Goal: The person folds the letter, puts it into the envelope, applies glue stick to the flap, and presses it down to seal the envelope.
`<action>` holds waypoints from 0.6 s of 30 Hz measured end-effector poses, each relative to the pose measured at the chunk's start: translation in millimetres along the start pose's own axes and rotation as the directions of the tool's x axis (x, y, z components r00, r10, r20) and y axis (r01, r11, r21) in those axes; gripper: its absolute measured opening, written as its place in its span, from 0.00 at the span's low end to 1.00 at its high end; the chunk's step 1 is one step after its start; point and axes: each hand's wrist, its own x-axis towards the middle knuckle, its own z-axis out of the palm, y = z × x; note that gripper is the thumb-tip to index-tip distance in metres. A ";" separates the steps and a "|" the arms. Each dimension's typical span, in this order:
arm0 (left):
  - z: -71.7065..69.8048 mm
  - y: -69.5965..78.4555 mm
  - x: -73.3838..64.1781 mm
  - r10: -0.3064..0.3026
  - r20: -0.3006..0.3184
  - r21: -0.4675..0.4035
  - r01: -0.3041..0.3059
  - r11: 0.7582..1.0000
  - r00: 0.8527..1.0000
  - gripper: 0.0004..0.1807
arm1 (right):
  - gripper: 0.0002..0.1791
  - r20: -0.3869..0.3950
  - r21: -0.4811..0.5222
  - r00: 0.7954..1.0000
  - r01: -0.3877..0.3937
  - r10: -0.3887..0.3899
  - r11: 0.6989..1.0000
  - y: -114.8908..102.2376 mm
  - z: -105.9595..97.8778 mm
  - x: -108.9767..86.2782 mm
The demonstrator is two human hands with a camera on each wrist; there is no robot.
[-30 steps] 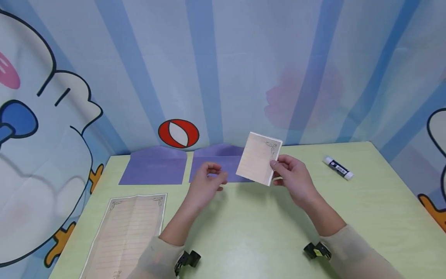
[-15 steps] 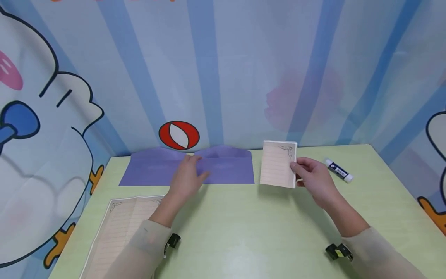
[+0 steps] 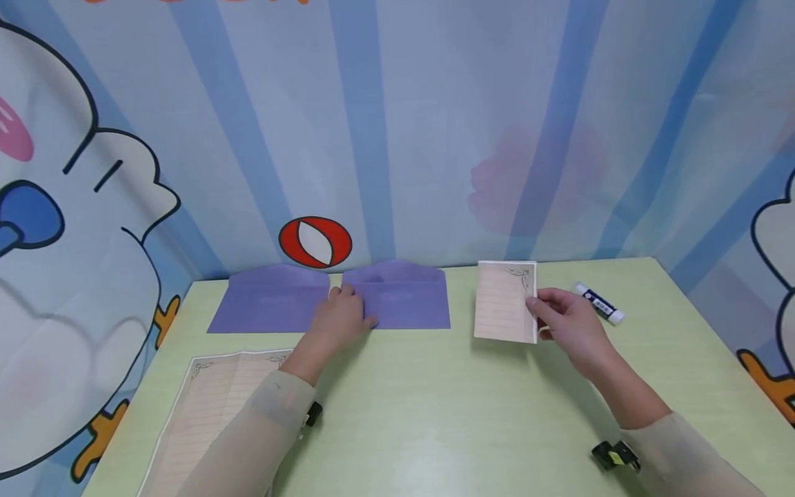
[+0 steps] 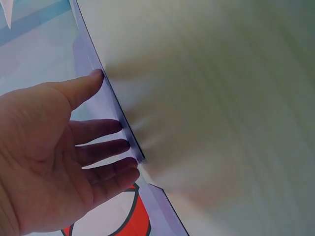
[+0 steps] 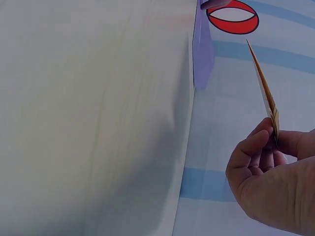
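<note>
Folded letter paper (image 3: pixel 504 302), lined and with a dark corner ornament, is pinched by my right hand (image 3: pixel 571 331) along its right edge, raised above the table. Its layered edge shows in the right wrist view, where the folded paper (image 5: pixel 267 96) appears thin from the side. My left hand (image 3: pixel 335 323) reaches to the left end of the right purple envelope (image 3: pixel 406 304), fingertips right at it. In the left wrist view the left hand (image 4: pixel 54 152) has its fingers extended and spread along the envelope's edge. The left purple envelope (image 3: pixel 267 304) lies beside it, flap up.
An unfolded, creased sheet of lined letter paper (image 3: pixel 211 407) lies at the left front, partly under the left sleeve. A glue stick (image 3: pixel 599 304) lies behind the right hand. A printed curtain (image 3: pixel 422 138) rises along the table's (image 3: pixel 447 414) back edge.
My left hand has moved left and forward from beside the folded paper to the right envelope. My right hand has carried the folded paper rightward and turned it more upright.
</note>
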 end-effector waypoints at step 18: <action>-0.9 8.4 -28.9 0.183 0.093 -0.053 -0.179 0.982 0.979 0.33 | 0.27 -0.001 -0.020 1.000 0.001 -0.001 1.000 6.2 -1.2 -0.3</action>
